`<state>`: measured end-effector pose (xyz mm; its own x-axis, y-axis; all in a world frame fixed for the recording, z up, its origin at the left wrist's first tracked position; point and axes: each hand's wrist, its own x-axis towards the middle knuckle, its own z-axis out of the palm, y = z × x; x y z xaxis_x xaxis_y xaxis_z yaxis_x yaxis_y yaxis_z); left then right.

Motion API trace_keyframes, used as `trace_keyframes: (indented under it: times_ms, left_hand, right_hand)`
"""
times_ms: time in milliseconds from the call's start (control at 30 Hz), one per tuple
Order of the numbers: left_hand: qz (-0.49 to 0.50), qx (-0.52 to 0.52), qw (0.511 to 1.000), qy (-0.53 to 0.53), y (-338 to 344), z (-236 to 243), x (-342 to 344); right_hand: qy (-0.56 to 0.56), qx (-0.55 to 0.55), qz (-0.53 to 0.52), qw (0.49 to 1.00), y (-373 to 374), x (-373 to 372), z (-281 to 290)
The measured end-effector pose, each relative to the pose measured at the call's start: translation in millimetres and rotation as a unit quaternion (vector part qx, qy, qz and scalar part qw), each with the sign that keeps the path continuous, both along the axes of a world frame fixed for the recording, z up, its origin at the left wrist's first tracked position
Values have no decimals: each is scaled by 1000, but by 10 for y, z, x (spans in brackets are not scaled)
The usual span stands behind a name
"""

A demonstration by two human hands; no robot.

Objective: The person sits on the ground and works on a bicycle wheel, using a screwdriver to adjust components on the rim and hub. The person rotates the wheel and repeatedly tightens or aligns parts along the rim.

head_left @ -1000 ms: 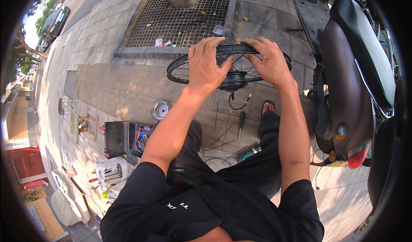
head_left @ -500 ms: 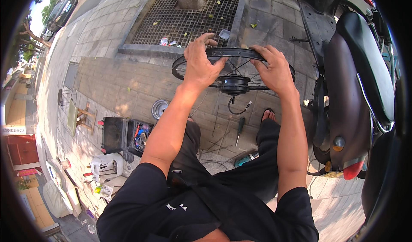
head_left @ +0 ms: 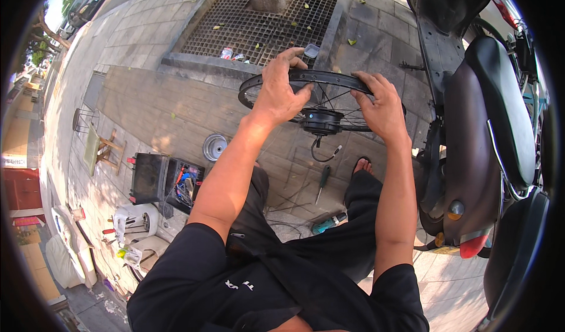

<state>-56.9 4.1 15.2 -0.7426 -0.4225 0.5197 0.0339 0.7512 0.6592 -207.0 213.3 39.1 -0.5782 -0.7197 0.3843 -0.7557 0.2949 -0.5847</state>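
Note:
A black spoked wheel rim (head_left: 331, 79) without a tyre is held up in front of me, over the paving. At its centre sits a black hub motor (head_left: 321, 121), from which a short cable (head_left: 318, 156) with a pale tip hangs down. My left hand (head_left: 281, 89) grips the rim on its left side, thumb inside and fingers over the outer edge. On the right side, my right hand (head_left: 381, 107) is closed around the rim in the same way. Below the wheel, a screwdriver (head_left: 323, 184) with a dark green handle lies on the ground between my feet.
An open black toolbox (head_left: 149, 178) with tools lies to the left, beside a silver metal bowl-shaped part (head_left: 215, 147). A teal power tool (head_left: 328, 224) lies by my right leg. A scooter (head_left: 471, 138) stands close on the right. Ahead is a tree grate (head_left: 235, 23) with a raised kerb.
The wheel tilts slightly lower at its right, and my right hand has gone down a little with it. Both hands keep their grip. The whole view has shifted slightly.

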Motion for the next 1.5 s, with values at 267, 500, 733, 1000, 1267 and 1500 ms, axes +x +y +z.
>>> trace_keyframes:
  times_ms: [267,500,733,1000,1267,1500]
  left_hand:
    - [8,-6,1000,-13,21,-42,-14]
    - [31,-53,998,10,127,23,-46]
    - [-20,19,1000,14,-37,-26,-73]
    - [-23,14,1000,7,-81,-11,-56]
    - [15,-52,998,18,-21,-61,-97]
    - [34,-62,997,13,8,-81,-119]
  right_hand:
    - [5,-11,-2,1000,-32,-2,-16]
    - [14,-23,-5,1000,-54,-21,-59]
    - [13,-2,-21,1000,-55,-26,-39]
    - [15,-10,-17,1000,-82,-17,-44]
    - [16,-9,-13,1000,-100,-17,-47]
    - [16,-1,-19,1000,-108,-17,-40]
